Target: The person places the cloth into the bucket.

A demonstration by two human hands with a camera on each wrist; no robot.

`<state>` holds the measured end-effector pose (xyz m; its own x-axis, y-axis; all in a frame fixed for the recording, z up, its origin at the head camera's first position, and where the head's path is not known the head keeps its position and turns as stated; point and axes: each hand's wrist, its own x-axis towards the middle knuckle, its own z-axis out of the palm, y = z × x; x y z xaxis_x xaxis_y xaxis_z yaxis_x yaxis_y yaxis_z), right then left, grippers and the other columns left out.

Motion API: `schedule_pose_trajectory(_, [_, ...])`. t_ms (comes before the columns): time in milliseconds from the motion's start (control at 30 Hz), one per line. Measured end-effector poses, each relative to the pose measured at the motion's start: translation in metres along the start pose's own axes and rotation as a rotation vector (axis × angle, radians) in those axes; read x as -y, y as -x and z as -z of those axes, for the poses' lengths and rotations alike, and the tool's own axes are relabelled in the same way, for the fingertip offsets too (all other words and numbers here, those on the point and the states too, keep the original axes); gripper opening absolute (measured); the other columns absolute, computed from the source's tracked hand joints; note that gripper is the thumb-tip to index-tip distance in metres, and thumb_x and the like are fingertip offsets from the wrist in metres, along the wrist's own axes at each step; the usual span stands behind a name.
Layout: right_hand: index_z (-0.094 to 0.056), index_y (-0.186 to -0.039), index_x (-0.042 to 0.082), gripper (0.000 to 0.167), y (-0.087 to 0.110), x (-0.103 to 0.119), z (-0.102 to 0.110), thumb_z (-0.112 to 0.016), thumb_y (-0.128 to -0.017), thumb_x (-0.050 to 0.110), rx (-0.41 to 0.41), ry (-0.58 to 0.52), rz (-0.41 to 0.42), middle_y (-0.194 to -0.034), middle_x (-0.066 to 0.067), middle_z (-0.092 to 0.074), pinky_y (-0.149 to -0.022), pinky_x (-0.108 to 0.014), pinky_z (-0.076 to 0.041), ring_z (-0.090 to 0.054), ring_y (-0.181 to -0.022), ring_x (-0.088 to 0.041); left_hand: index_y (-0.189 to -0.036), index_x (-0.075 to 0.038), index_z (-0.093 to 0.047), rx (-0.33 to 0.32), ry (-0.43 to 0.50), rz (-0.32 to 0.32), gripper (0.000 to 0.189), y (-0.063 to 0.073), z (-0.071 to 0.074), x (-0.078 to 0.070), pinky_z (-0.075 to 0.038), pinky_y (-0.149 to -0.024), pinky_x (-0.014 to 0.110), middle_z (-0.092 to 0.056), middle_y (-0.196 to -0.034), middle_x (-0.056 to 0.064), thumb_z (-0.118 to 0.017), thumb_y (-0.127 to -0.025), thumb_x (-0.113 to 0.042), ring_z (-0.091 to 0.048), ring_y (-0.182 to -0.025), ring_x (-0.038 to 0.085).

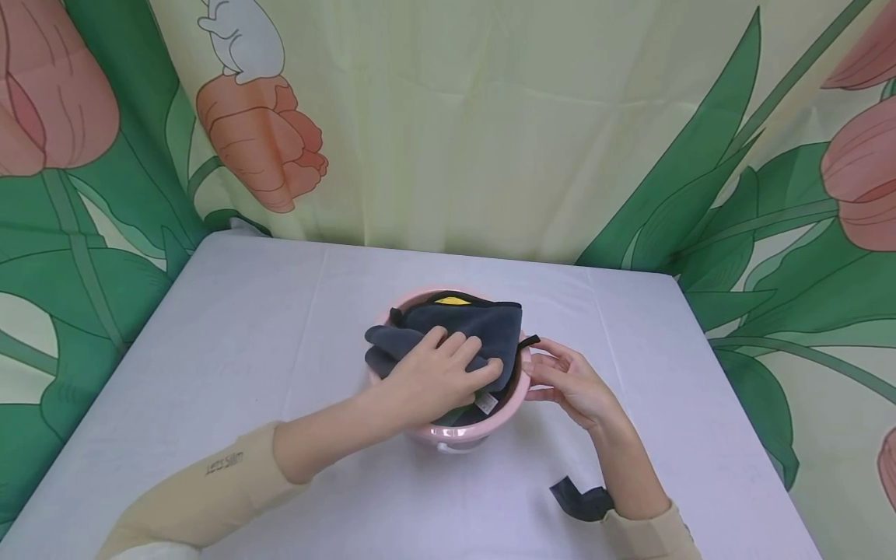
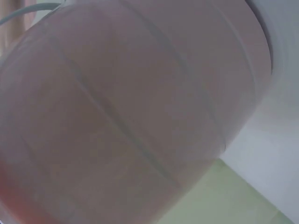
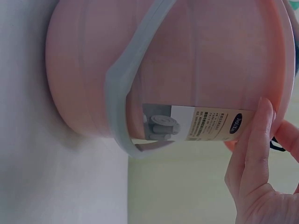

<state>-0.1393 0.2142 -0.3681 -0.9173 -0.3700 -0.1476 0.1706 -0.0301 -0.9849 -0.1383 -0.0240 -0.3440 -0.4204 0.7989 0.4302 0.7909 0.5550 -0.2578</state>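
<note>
A pink bucket (image 1: 500, 420) stands on the table, stuffed with dark grey towels (image 1: 500, 327) that have black edging. A yellow patch and a white tag show among the folds. Reaching over the rim, my left hand (image 1: 437, 377) has bent fingers gripping the top towel; its palm side is hidden. At the bucket's right side my right hand (image 1: 570, 381) pinches the rim, close to a black hanging loop (image 1: 530, 341). The right wrist view shows its fingers (image 3: 257, 154) against the outer wall beside a printed label (image 3: 196, 123). Only the bucket's wall (image 2: 131, 102) fills the left wrist view.
A pale grey handle (image 3: 119, 79) hangs down the bucket's side. The table (image 1: 231, 327) has a white cover, and a printed curtain (image 1: 455, 132) rises behind it. A black strap (image 1: 584, 502) is at the right wrist.
</note>
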Motion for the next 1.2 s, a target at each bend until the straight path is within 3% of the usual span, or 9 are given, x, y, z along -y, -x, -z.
schedule_pose_trajectory(267, [-0.027, -0.134, -0.012, 0.055, 0.000, 0.001, -0.001, -0.054, -0.088, 0.001, -0.009, 0.024, -0.019, -0.092, 0.002, -0.067, -0.067, -0.032, -0.056, -0.065, -0.077, -0.014, -0.121, -0.027, -0.047, 0.311, -0.002, -0.030, 0.040, -0.006, -0.006, -0.002, -0.042, -0.080, 0.032, -0.054, -0.104, 0.001, -0.058, -0.086, -0.043, -0.049, -0.093, 0.017])
schedule_pose_trajectory(500, [-0.026, -0.135, -0.012, 0.056, 0.001, 0.004, -0.002, -0.054, -0.088, 0.002, -0.011, 0.025, -0.032, -0.092, 0.002, -0.067, -0.067, -0.031, -0.056, -0.065, -0.077, -0.014, -0.133, -0.031, -0.041, 0.472, -0.034, -0.055, 0.046, -0.010, -0.013, -0.001, -0.041, -0.088, 0.035, -0.049, -0.119, 0.000, -0.049, -0.090, -0.046, -0.047, -0.103, 0.018])
schedule_pose_trajectory(800, [-0.027, -0.135, -0.010, 0.055, 0.002, 0.003, -0.001, -0.054, -0.088, 0.003, -0.026, 0.026, -0.043, -0.091, 0.001, -0.067, -0.067, -0.031, -0.056, -0.066, -0.075, -0.015, -0.142, -0.032, -0.029, 0.710, 0.107, -0.024, 0.054, -0.013, -0.018, -0.001, -0.033, -0.101, 0.039, -0.040, -0.133, -0.001, -0.045, -0.092, -0.045, -0.037, -0.117, 0.018])
schedule_pose_trajectory(967, [-0.028, -0.135, -0.009, 0.054, 0.002, 0.002, 0.000, -0.053, -0.089, 0.003, -0.027, 0.036, -0.037, -0.092, 0.001, -0.067, -0.067, -0.032, -0.056, -0.066, -0.076, -0.015, -0.143, -0.033, -0.026, 0.787, 0.127, -0.017, 0.055, -0.016, -0.020, -0.002, -0.029, -0.105, 0.040, -0.037, -0.136, -0.001, -0.045, -0.093, -0.044, -0.035, -0.120, 0.017])
schedule_pose_trajectory(1200, [-0.029, -0.134, -0.009, 0.053, 0.002, 0.003, -0.002, -0.053, -0.089, 0.003, -0.028, 0.026, -0.033, -0.093, 0.000, -0.068, -0.067, -0.032, -0.056, -0.066, -0.076, -0.015, -0.143, -0.033, -0.026, 0.796, 0.151, -0.001, 0.055, -0.015, -0.022, -0.001, -0.028, -0.105, 0.040, -0.036, -0.136, -0.001, -0.044, -0.093, -0.044, -0.033, -0.120, 0.017])
